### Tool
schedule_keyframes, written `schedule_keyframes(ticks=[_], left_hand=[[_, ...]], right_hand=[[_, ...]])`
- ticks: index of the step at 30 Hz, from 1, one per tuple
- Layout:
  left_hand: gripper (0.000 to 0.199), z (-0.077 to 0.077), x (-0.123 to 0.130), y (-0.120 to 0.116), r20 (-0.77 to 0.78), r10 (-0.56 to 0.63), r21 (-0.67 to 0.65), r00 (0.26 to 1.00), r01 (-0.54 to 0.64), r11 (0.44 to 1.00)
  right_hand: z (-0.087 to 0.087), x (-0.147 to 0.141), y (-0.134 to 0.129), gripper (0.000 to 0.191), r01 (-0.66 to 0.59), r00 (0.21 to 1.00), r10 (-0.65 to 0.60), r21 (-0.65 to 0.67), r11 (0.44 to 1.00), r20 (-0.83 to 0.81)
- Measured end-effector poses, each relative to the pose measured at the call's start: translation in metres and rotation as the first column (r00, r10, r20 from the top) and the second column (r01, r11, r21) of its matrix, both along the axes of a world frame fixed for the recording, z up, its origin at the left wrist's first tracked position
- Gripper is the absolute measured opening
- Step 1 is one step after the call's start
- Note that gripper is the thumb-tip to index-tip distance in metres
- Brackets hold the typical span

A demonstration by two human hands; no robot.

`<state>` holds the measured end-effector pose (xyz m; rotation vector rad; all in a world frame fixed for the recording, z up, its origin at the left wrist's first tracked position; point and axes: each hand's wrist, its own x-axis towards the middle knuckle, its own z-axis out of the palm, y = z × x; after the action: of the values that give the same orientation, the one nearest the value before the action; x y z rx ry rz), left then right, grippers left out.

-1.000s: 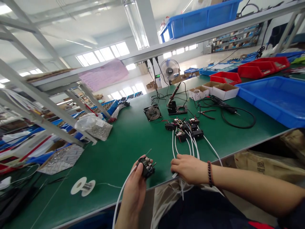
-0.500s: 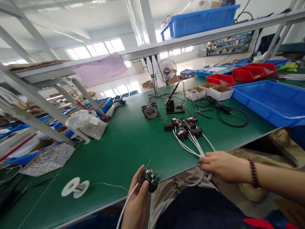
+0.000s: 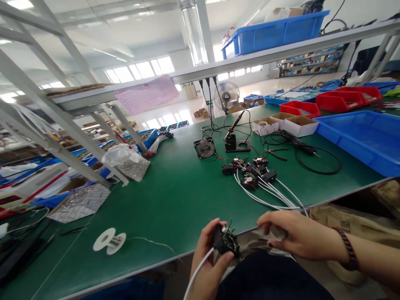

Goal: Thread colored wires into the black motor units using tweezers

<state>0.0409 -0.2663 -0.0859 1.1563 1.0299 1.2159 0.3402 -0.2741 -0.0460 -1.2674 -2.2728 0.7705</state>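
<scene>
My left hand [image 3: 208, 260] is closed round a small black plastic housing with an exposed circuit board [image 3: 225, 239], held just off the table's front edge. A white cable [image 3: 200, 271] runs from the housing down past my wrist. To the right of it, my right hand [image 3: 289, 233] hovers with bent fingers, thumb and forefinger apart and nothing plainly held. Beyond the hands, several similar black housings [image 3: 250, 171] with thin coloured wires lie in a cluster. Their white cables [image 3: 271, 193] trail over the table edge near my right hand.
A solder spool [image 3: 116, 243] lies at left on the green table [image 3: 175, 191]. Farther back are a small fan [image 3: 205, 147], a soldering iron in its stand [image 3: 233, 129], pliers [image 3: 276, 154] and a black electric screwdriver-like tool [image 3: 300, 145]. A blue tray [image 3: 359, 129] stands at right.
My right hand has let go of the white cables and moved toward the left hand. My left hand has turned the black housing and shifted it right; the view has moved slightly too.
</scene>
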Motion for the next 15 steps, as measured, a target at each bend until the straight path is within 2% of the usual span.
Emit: schedule_keyframes(ticks=[2,4,7,10,12,15], left_hand=[[0.065,0.006,0.002,0.001,-0.161,-0.061,0.081,0.985,0.075,0.994],[0.061,0.011,0.003,0.004,-0.226,-0.031,0.114,0.974,0.059,0.992],[0.06,0.013,0.005,0.006,-0.111,0.089,0.111,0.99,-0.077,0.991],[0.065,0.007,0.009,0.002,0.022,0.138,0.11,0.99,-0.139,0.984],[0.067,0.0,0.01,-0.003,0.065,0.135,0.123,0.989,-0.142,0.982],[0.069,-0.014,0.007,-0.009,0.039,0.14,0.139,0.989,-0.144,0.98]], right_hand=[[0.0,-0.018,0.01,0.03,-0.003,0.999,0.003,0.008,1.0,-0.037],[0.002,-0.029,0.024,0.027,0.024,0.999,-0.023,0.016,1.0,-0.033],[0.001,-0.038,0.042,0.039,0.008,0.998,-0.015,-0.113,0.994,-0.061],[-0.014,-0.052,0.044,0.064,-0.163,0.961,0.083,-0.302,0.939,-0.263],[-0.03,-0.068,0.038,0.074,-0.293,0.862,0.074,-0.374,0.88,-0.502],[-0.046,-0.094,0.027,0.077,-0.427,0.614,-0.061,-0.397,0.812,-0.787]])
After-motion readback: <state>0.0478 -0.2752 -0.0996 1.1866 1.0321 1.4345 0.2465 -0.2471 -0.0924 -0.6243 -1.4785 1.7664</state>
